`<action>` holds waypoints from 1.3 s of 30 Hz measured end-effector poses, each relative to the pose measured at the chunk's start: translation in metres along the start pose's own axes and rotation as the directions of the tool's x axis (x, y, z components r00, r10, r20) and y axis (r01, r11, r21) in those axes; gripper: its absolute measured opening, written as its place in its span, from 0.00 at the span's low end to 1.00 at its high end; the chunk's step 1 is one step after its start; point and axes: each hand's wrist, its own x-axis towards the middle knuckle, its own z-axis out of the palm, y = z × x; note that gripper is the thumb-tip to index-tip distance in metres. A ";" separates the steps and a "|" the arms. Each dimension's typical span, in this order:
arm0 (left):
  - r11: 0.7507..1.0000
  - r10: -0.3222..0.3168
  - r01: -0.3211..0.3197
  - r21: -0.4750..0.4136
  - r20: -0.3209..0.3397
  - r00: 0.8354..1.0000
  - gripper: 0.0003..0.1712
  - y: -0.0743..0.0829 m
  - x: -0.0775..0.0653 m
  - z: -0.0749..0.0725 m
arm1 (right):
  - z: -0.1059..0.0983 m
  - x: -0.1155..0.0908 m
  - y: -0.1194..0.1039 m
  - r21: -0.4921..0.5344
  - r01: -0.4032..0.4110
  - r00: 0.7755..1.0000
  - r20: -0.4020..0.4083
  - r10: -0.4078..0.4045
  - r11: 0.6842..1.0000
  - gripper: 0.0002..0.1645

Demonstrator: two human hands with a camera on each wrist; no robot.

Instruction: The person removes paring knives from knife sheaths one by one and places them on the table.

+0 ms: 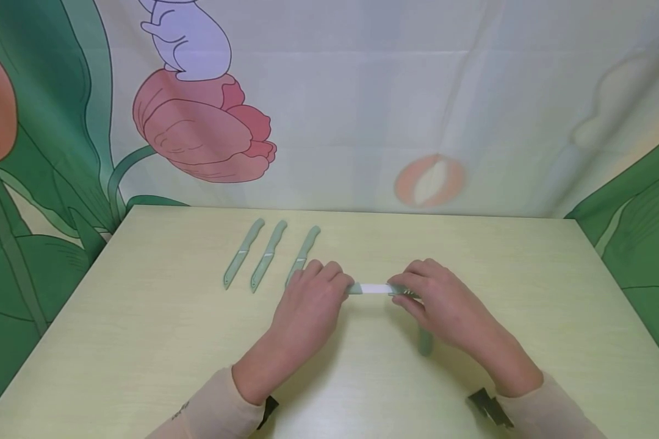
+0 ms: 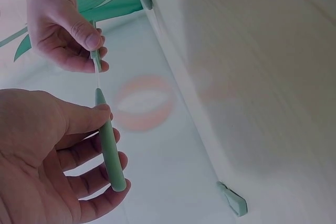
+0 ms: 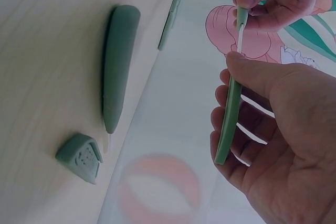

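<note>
Near the middle of the table, my left hand [image 1: 313, 299] grips the green handle [image 2: 111, 156] of a small knife. Its pale blade [image 1: 374, 288] shows between the two hands, held roughly level. My right hand [image 1: 445, 299] pinches a green blade sheath [image 3: 229, 124] at the other end, thumb on one side and fingers on the other. How far the blade sits inside the sheath is hidden. Below my right hand lies another green knife handle [image 1: 425, 341]; a sheath piece with small holes [image 3: 81, 156] shows close to it in the right wrist view.
Three green sheathed knives lie slanted on the table left of centre: one knife [image 1: 244, 253], a second knife [image 1: 268, 256] and a third knife [image 1: 306, 247] partly behind my left hand. A printed curtain [image 1: 335, 122] hangs behind the pale wooden table [image 1: 143, 341].
</note>
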 end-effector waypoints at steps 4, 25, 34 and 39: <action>1.000 -0.008 0.008 0.007 0.007 1.000 0.09 -0.001 0.001 -0.001 | 0.000 0.000 0.002 -0.006 -0.011 1.000 0.007 0.011 1.000 0.13; 0.999 -0.042 0.042 0.016 0.034 0.999 0.08 -0.005 0.001 -0.003 | -0.007 -0.003 0.006 -0.028 -0.040 0.999 0.017 0.040 0.999 0.14; 0.998 -0.056 0.056 0.025 0.020 0.998 0.07 -0.009 0.002 -0.001 | -0.011 -0.004 0.010 -0.043 -0.048 0.999 0.015 0.049 0.998 0.14; 0.998 -0.069 0.069 0.007 0.010 0.998 0.07 -0.012 0.002 0.001 | -0.012 -0.004 0.013 -0.074 -0.053 0.999 0.010 0.054 0.996 0.14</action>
